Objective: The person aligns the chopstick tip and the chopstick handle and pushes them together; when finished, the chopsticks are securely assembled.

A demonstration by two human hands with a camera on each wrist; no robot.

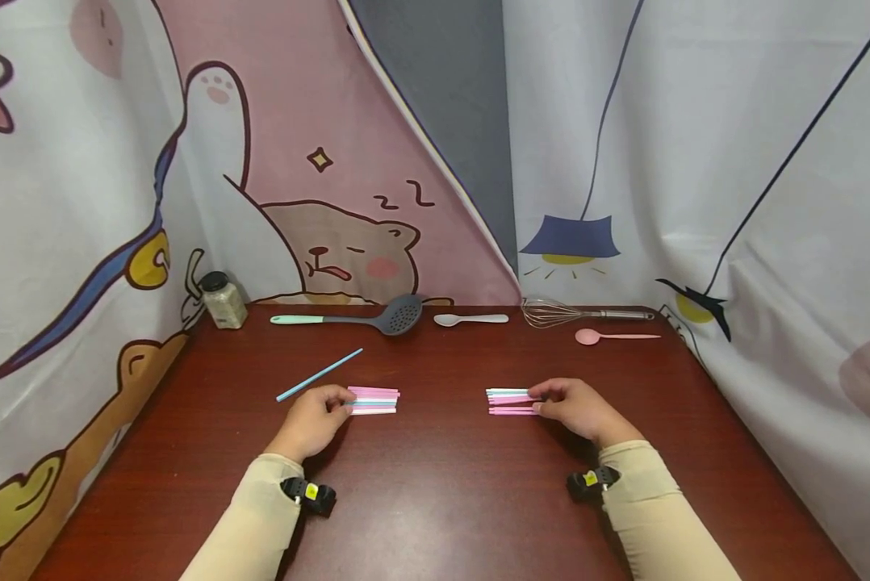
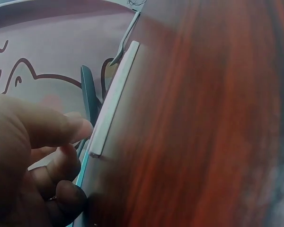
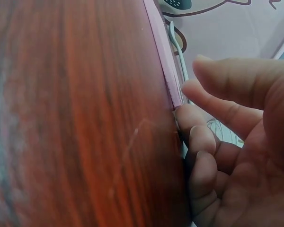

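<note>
Several thin pink, blue and white sticks (image 1: 377, 401) lie side by side on the table, left of centre. My left hand (image 1: 315, 418) is at their left end, fingers loosely bent; in the left wrist view its thumb tip is beside the end of a white stick (image 2: 114, 101), with no grip visible. A second group of pale and pink sticks (image 1: 509, 400) lies to the right, slightly spread. My right hand (image 1: 576, 409) is at its right end. The right wrist view shows the thumb apart from the fingers, and fingertips by a pink stick's end (image 3: 166, 61).
A lone blue stick (image 1: 319, 375) lies slanted behind my left hand. Along the back edge are a jar with a black lid (image 1: 223, 303), a slotted spoon (image 1: 400, 315), a white spoon (image 1: 471, 319), a whisk (image 1: 587, 314) and a pink spoon (image 1: 616, 336). Printed curtains surround the table.
</note>
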